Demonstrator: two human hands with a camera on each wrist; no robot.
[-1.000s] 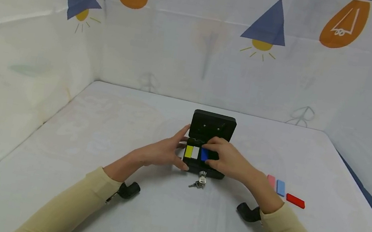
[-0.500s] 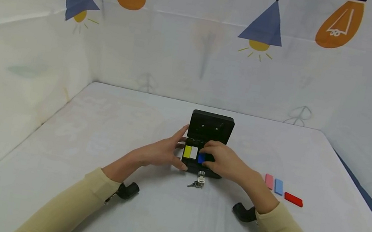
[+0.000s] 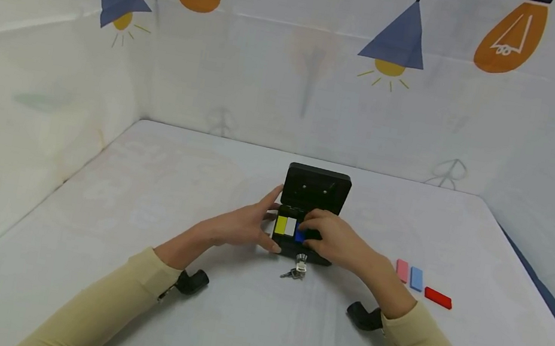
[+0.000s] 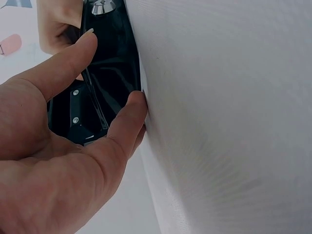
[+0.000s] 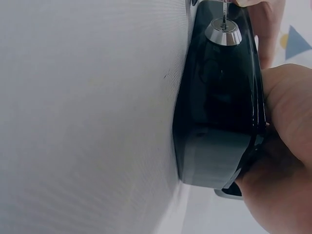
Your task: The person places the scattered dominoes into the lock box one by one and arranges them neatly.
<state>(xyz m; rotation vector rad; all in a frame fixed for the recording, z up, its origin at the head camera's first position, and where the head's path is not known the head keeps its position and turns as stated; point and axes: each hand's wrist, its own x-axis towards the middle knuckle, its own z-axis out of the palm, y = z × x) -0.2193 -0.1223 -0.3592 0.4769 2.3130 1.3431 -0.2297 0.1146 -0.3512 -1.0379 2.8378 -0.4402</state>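
Observation:
A small black cash box (image 3: pixel 304 256) stands on the white table with its lid (image 3: pixel 316 188) raised. In the head view, my left hand (image 3: pixel 241 226) holds its left side, thumb at the front corner and fingers along the side. A yellow block (image 3: pixel 281 225) and a white block (image 3: pixel 290 227) lie side by side inside. My right hand (image 3: pixel 336 240) reaches into the box and pinches a blue block (image 3: pixel 300 233), partly hidden by the fingers, right beside the white one. A bunch of keys (image 3: pixel 290 273) hangs from the lock (image 5: pixel 224 33) on the front.
To the right on the table lie a pink block (image 3: pixel 402 271), a light blue block (image 3: pixel 415 279) and a red block (image 3: pixel 438 298). A patterned white sheet (image 3: pixel 250 72) closes off the back. Black wrist devices (image 3: pixel 192 283) sit under both forearms.
The right hand has shifted slightly left and down in the box, bringing the blue block up close to the white one. The left hand keeps its place on the box.

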